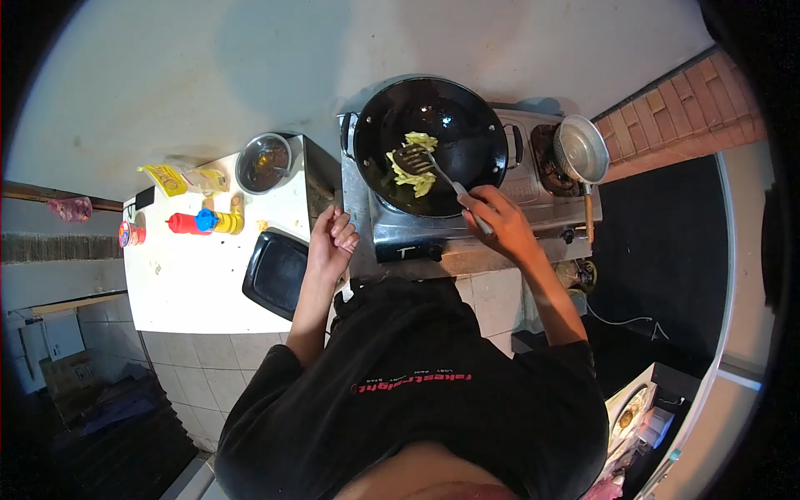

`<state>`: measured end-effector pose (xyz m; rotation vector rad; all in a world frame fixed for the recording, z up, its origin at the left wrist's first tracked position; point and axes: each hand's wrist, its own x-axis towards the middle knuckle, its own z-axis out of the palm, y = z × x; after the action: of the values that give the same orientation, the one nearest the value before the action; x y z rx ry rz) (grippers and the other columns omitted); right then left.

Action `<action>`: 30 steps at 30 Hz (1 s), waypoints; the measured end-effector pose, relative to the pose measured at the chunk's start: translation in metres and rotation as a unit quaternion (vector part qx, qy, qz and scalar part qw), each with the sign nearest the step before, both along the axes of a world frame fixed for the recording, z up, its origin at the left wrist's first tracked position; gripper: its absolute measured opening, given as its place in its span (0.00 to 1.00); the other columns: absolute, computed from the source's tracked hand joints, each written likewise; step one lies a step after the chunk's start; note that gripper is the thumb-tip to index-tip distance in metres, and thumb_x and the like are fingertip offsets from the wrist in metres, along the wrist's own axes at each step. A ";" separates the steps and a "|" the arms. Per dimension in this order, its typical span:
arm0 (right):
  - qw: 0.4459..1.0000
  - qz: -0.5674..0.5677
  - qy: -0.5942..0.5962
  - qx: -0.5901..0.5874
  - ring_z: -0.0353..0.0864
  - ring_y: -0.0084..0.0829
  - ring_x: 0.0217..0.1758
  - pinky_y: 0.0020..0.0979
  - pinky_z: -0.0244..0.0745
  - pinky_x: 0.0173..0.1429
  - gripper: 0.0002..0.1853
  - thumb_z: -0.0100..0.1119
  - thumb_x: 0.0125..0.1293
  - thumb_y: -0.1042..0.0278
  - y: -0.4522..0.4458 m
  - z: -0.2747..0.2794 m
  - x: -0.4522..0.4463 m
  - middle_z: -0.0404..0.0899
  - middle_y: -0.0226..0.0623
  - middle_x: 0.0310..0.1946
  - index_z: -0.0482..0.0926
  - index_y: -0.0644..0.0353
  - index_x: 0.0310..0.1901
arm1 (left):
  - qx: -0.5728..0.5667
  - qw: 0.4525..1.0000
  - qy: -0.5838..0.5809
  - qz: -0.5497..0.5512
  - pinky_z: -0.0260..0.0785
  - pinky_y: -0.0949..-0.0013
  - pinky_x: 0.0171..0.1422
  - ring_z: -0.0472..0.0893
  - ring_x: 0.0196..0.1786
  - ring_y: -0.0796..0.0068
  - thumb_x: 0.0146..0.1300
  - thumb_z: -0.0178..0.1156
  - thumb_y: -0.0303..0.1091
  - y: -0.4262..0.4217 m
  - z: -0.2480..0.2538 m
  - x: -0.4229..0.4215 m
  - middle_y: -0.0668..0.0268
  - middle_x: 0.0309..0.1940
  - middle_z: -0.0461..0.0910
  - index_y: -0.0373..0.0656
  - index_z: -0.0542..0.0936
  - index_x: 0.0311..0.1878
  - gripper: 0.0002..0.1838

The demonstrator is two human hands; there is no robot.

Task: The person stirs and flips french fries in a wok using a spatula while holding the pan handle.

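Note:
My right hand (502,225) grips the handle of a slotted spatula (446,177) over a large black wok (467,108). The spatula's slotted head lies against pale yellow-green food (421,140), perhaps egg or chopped cabbage, in the left part of the wok. Some of that food is hidden under the head. The wok sits on a metal gas stove (392,229), its two loop handles at the sides. My left hand (333,239) hovers between the stove and the white table, fingers curled in, with nothing seen in them.
On the white table (183,292) are a black tray (277,271), a steel bowl (264,163), a red bottle (185,223), a yellow bottle (229,222) and a yellow packet (171,180). A saucepan (582,150) stands on the right burner, its wooden handle sticking out past the stove's front.

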<state>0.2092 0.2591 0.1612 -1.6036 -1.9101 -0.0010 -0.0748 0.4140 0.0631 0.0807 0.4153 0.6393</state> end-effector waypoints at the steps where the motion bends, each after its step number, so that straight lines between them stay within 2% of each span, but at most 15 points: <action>1: 1.000 -0.014 0.028 -0.001 0.82 0.43 0.40 0.39 0.81 0.41 0.15 0.68 0.61 0.75 -0.002 0.000 0.000 0.76 0.40 0.40 0.81 0.58 0.50 | -0.001 1.000 0.001 -0.001 0.56 0.74 0.27 0.58 0.18 0.83 0.79 0.48 0.37 0.000 -0.001 0.001 0.75 0.18 0.58 0.45 0.70 0.37 0.11; 4: 0.995 -0.035 0.096 -0.020 0.84 0.42 0.40 0.37 0.81 0.42 0.14 0.66 0.63 0.77 0.001 -0.016 -0.001 0.80 0.41 0.41 0.82 0.58 0.50 | -0.009 1.000 -0.007 -0.009 0.55 0.74 0.27 0.58 0.18 0.83 0.79 0.47 0.37 0.001 -0.002 0.003 0.75 0.18 0.58 0.45 0.70 0.37 0.11; 7: 0.994 -0.085 0.066 -0.013 0.84 0.44 0.41 0.37 0.80 0.44 0.12 0.64 0.64 0.77 0.011 -0.029 0.008 0.81 0.43 0.42 0.82 0.60 0.50 | -0.010 1.000 -0.001 -0.016 0.55 0.74 0.27 0.57 0.18 0.83 0.79 0.47 0.37 0.000 0.000 0.006 0.75 0.18 0.58 0.45 0.70 0.37 0.11; 10: 0.988 -0.111 0.104 0.032 0.84 0.49 0.42 0.40 0.79 0.42 0.10 0.64 0.65 0.75 0.020 -0.018 0.022 0.80 0.45 0.40 0.81 0.61 0.48 | -0.011 1.000 0.012 -0.011 0.55 0.75 0.27 0.57 0.18 0.83 0.79 0.47 0.36 0.000 0.001 0.004 0.75 0.19 0.58 0.45 0.71 0.38 0.11; 12: 0.987 -0.116 0.102 0.052 0.83 0.51 0.43 0.41 0.78 0.44 0.10 0.63 0.66 0.73 0.035 -0.001 0.040 0.81 0.48 0.41 0.80 0.64 0.48 | -0.008 1.000 0.005 -0.013 0.54 0.75 0.26 0.57 0.18 0.83 0.79 0.47 0.36 0.000 -0.001 0.002 0.75 0.19 0.58 0.45 0.71 0.38 0.11; 15: 0.991 -0.097 0.080 0.037 0.83 0.52 0.42 0.42 0.78 0.47 0.10 0.62 0.68 0.70 0.060 0.019 0.076 0.81 0.50 0.42 0.79 0.66 0.48 | -0.008 1.000 0.009 -0.017 0.54 0.75 0.26 0.57 0.18 0.83 0.79 0.48 0.36 -0.001 -0.001 0.001 0.75 0.18 0.58 0.45 0.71 0.38 0.11; 20: 0.992 -0.080 0.078 -0.060 0.84 0.52 0.40 0.41 0.77 0.46 0.11 0.59 0.71 0.68 0.087 0.024 0.109 0.82 0.52 0.41 0.78 0.66 0.49 | -0.011 1.000 0.020 -0.005 0.54 0.75 0.27 0.57 0.18 0.83 0.79 0.48 0.37 -0.003 -0.001 -0.004 0.75 0.18 0.58 0.45 0.71 0.38 0.11; 21: 0.992 -0.082 0.071 -0.068 0.85 0.42 0.36 0.38 0.77 0.44 0.12 0.59 0.72 0.66 0.092 0.018 0.116 0.83 0.47 0.37 0.79 0.66 0.49 | -0.012 1.000 0.016 -0.005 0.54 0.75 0.27 0.57 0.18 0.83 0.78 0.49 0.37 -0.004 -0.003 -0.006 0.75 0.18 0.58 0.45 0.71 0.38 0.11; 22: 0.992 -0.081 0.071 -0.071 0.85 0.42 0.36 0.38 0.77 0.44 0.12 0.59 0.72 0.66 0.098 0.008 0.122 0.83 0.47 0.37 0.79 0.66 0.49 | -0.015 1.000 0.016 -0.004 0.54 0.75 0.27 0.57 0.18 0.83 0.78 0.49 0.37 -0.006 -0.004 -0.007 0.75 0.18 0.58 0.45 0.71 0.38 0.11; 24: 0.963 -0.100 0.207 -0.142 0.84 0.29 0.33 0.33 0.78 0.40 0.12 0.58 0.75 0.65 0.108 -0.016 0.129 0.82 0.39 0.32 0.79 0.66 0.48 | -0.028 0.999 0.021 0.002 0.54 0.75 0.27 0.57 0.18 0.83 0.79 0.48 0.37 -0.008 -0.004 -0.009 0.75 0.18 0.58 0.45 0.71 0.37 0.11; 25: 0.963 -0.098 0.206 -0.143 0.84 0.29 0.33 0.33 0.78 0.40 0.12 0.58 0.75 0.65 0.112 -0.036 0.129 0.82 0.39 0.32 0.79 0.66 0.48 | -0.028 0.999 0.020 0.005 0.54 0.75 0.27 0.57 0.18 0.83 0.79 0.48 0.37 -0.008 -0.004 -0.010 0.75 0.18 0.58 0.45 0.71 0.37 0.11; 27: 0.900 -0.046 0.416 -0.119 0.81 0.21 0.32 0.28 0.78 0.38 0.12 0.56 0.77 0.64 0.119 -0.070 0.130 0.80 0.33 0.30 0.81 0.66 0.47 | -0.025 0.999 0.025 0.013 0.54 0.74 0.27 0.57 0.18 0.83 0.79 0.49 0.37 -0.009 -0.005 -0.012 0.75 0.18 0.58 0.45 0.71 0.37 0.11; 30: 0.881 -0.079 0.456 -0.092 0.80 0.21 0.30 0.26 0.78 0.38 0.11 0.55 0.77 0.66 0.110 -0.072 0.115 0.80 0.33 0.30 0.81 0.66 0.46 | -0.020 1.000 0.017 0.016 0.54 0.74 0.26 0.58 0.18 0.83 0.78 0.49 0.37 -0.007 -0.007 -0.016 0.75 0.18 0.58 0.45 0.71 0.38 0.11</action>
<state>0.3244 0.3688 0.0896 -1.4736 -1.0544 0.7540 -0.0904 0.4075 0.0562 0.0474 0.4630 0.6620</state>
